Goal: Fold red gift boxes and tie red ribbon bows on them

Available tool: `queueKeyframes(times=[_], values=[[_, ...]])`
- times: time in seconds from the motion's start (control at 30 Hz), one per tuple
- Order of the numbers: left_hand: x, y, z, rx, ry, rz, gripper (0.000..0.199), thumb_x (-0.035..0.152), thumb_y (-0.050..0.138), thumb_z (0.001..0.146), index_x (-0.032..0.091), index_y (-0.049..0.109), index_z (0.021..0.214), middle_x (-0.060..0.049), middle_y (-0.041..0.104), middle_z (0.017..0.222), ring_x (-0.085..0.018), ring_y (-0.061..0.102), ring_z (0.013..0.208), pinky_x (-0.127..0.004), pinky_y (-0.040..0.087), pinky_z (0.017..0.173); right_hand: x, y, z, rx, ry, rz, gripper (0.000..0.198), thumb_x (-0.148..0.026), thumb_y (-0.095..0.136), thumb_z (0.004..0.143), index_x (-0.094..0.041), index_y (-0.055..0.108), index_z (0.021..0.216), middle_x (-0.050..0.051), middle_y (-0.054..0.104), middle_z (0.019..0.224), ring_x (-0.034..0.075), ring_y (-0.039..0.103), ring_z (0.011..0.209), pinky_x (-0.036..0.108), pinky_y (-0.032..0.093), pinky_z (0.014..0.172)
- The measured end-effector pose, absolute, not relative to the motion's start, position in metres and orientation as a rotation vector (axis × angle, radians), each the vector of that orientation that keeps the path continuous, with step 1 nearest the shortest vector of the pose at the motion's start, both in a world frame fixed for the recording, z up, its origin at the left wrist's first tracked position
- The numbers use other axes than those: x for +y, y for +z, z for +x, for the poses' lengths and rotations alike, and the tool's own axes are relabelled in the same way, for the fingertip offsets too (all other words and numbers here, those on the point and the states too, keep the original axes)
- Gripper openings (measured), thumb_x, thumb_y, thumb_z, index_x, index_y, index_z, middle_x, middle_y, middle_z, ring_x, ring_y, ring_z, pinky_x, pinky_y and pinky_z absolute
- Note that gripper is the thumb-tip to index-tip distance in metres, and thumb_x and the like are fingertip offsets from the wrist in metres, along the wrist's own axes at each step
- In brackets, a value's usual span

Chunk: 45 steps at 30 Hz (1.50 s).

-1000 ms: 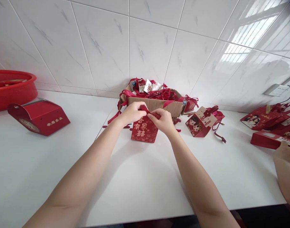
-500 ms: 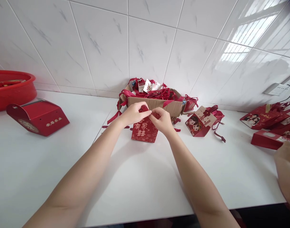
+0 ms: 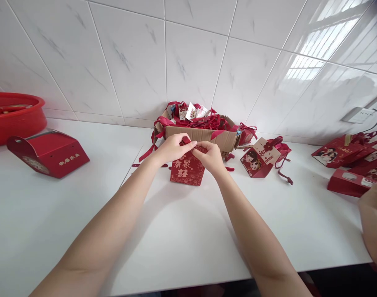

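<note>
A small red gift box (image 3: 187, 173) with pale lettering stands on the white table in front of me. My left hand (image 3: 177, 147) is closed on its top from the left, thumb and fingers pinched together. From the right, my right hand (image 3: 209, 156) pinches the same top edge, its fingertips meeting those of the left. The fingers hide most of the box's top, so I cannot make out its fastening. Just behind stands a cardboard carton (image 3: 203, 135) heaped with red ribbons (image 3: 207, 122) and small printed tags (image 3: 192, 111).
At left are a red box (image 3: 57, 154) and a red plastic basin (image 3: 18, 119). Right of the carton sits a box with cartoon faces (image 3: 258, 159). Several red gift boxes (image 3: 338, 152) stand farther right, where another person's hand (image 3: 373, 206) touches one. A tiled wall (image 3: 139, 62) is behind.
My hands stay pinched at the top of the box, with barely any motion. At far right, the other person's hand and the box near it have shifted slightly.
</note>
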<state>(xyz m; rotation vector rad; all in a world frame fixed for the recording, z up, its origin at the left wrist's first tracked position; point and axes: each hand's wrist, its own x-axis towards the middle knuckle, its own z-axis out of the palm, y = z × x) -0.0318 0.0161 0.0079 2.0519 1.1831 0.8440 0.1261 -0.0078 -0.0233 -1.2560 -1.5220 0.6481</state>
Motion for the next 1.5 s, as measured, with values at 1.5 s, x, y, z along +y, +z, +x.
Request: queueKeyframes(times=[1.5], values=[[0.019,0.015,-0.048,1.144,0.761,2.131,0.021,0.04,0.06,0.081,0.022,0.056,0.092,-0.001,0.065,0.085,-0.017,0.06,0.076,-0.027,0.044,0.063,-0.006,-0.026,0.131,-1.65,0.604,-1.076,0.013,-0.031,0.063,0.076,-0.02,0.062,0.083,0.003,0.068,0.088,0.018,0.063,0.081,0.032,0.05,0.076]])
